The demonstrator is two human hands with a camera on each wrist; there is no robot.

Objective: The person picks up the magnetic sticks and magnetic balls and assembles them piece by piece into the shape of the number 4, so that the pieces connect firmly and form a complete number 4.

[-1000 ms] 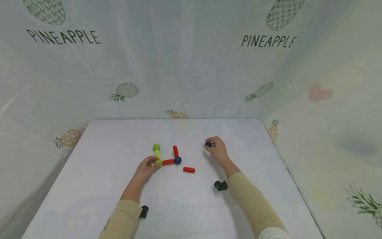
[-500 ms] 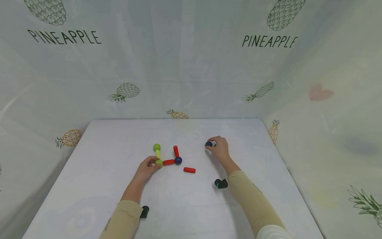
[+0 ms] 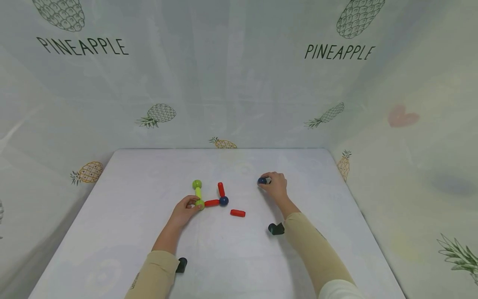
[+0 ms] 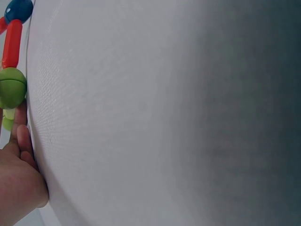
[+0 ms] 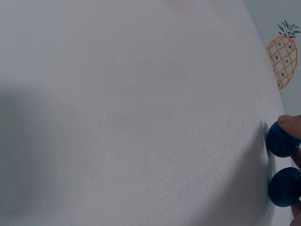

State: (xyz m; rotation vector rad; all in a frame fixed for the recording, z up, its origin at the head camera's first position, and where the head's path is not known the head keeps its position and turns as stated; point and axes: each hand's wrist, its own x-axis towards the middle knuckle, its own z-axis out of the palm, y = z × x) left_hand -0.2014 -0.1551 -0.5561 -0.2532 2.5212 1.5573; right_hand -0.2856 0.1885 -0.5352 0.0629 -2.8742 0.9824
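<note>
In the head view my left hand (image 3: 183, 212) grips a light green ball (image 3: 200, 204) with its fingers and thumb. That ball is one corner of a joined piece: a yellow-green stick (image 3: 198, 192) runs back from it to another green ball (image 3: 197, 184). A red stick (image 3: 211, 203) leads right to a dark blue ball (image 3: 223, 201), which carries a second red stick (image 3: 221, 189) pointing away. Farther right, my right hand (image 3: 277, 187) holds two dark blue balls close over the table; the right wrist view shows one blue ball (image 5: 282, 140) beside another blue ball (image 5: 285, 187), fingers at both.
A loose red stick (image 3: 237, 213) lies on the white tabletop (image 3: 231, 253) between the hands. Black devices stick out by the left sleeve (image 3: 181, 265) and the right sleeve (image 3: 276, 229). A pineapple-print cloth (image 3: 239, 83) hangs behind the table.
Both hands keep their holds and barely move. The whole head view has drifted slightly, and the joined piece lies as before.
</note>
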